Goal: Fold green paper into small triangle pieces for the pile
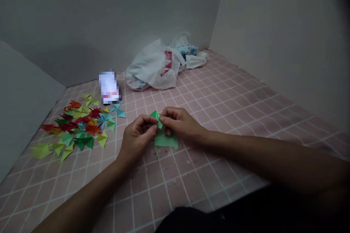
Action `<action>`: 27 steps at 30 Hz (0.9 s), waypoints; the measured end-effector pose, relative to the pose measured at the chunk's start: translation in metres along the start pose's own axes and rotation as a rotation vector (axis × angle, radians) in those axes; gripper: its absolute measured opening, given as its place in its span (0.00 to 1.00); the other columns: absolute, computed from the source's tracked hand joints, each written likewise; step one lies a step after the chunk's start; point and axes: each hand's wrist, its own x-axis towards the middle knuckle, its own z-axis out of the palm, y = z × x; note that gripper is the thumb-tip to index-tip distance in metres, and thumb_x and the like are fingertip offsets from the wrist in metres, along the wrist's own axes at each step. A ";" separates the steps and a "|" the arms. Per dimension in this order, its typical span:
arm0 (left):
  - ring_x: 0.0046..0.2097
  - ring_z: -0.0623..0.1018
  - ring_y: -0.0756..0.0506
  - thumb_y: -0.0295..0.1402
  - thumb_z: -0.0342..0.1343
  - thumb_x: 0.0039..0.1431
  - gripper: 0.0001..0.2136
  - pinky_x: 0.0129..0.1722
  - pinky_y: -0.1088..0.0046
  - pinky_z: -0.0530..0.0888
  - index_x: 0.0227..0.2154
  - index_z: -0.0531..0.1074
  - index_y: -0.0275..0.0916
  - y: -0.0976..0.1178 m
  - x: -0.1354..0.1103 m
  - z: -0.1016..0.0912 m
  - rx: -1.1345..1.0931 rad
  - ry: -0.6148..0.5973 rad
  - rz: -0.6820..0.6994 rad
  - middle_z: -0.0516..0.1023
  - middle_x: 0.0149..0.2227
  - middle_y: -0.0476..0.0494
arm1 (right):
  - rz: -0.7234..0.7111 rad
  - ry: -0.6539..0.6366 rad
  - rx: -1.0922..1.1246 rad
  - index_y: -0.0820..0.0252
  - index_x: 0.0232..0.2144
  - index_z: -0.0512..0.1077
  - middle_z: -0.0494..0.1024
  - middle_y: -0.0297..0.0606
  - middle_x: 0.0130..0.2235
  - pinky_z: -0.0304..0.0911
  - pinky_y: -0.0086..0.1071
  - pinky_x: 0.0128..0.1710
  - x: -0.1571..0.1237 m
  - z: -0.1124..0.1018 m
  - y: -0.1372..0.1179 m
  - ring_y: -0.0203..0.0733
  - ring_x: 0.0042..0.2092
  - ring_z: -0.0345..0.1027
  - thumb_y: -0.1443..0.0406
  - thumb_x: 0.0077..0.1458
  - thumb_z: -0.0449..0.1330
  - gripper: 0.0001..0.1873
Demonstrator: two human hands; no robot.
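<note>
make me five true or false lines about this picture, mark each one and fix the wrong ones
1. The left hand and right hand both have their fingers on a folded green paper. True.
2. The pile of folded pieces lies to the right of both hands. False: the pile lies to their left.
3. A flat green sheet shows below the fingers. True.
4. The lit phone is left of the white plastic bag. True.
5. The folded pieces are all one colour. False: they include red, orange, yellow, green and blue.
</note>
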 end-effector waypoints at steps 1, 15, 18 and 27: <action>0.28 0.74 0.52 0.31 0.65 0.50 0.07 0.26 0.78 0.70 0.32 0.75 0.38 0.001 0.000 0.000 0.016 0.009 0.003 0.76 0.27 0.51 | 0.001 -0.001 0.001 0.59 0.27 0.65 0.67 0.27 0.21 0.54 0.27 0.23 0.000 0.000 0.000 0.30 0.22 0.59 0.62 0.57 0.58 0.09; 0.28 0.76 0.51 0.30 0.64 0.50 0.05 0.28 0.77 0.73 0.30 0.75 0.37 0.006 -0.002 0.000 0.019 0.028 -0.002 0.78 0.27 0.50 | -0.002 -0.022 0.003 0.59 0.27 0.65 0.67 0.27 0.21 0.54 0.27 0.24 -0.001 0.001 -0.001 0.31 0.22 0.59 0.63 0.59 0.57 0.09; 0.29 0.76 0.51 0.32 0.65 0.52 0.06 0.28 0.76 0.73 0.31 0.75 0.38 0.004 -0.002 0.000 0.022 0.020 0.024 0.77 0.28 0.50 | -0.013 -0.019 -0.027 0.59 0.27 0.66 0.67 0.27 0.21 0.54 0.28 0.24 -0.001 0.001 -0.001 0.31 0.23 0.59 0.62 0.59 0.57 0.09; 0.30 0.74 0.52 0.31 0.67 0.51 0.11 0.27 0.78 0.72 0.35 0.70 0.40 0.004 0.000 0.003 -0.022 0.009 0.077 0.73 0.30 0.53 | -0.014 -0.053 -0.047 0.59 0.29 0.66 0.65 0.27 0.21 0.53 0.28 0.23 -0.001 0.000 0.000 0.32 0.23 0.58 0.62 0.57 0.58 0.08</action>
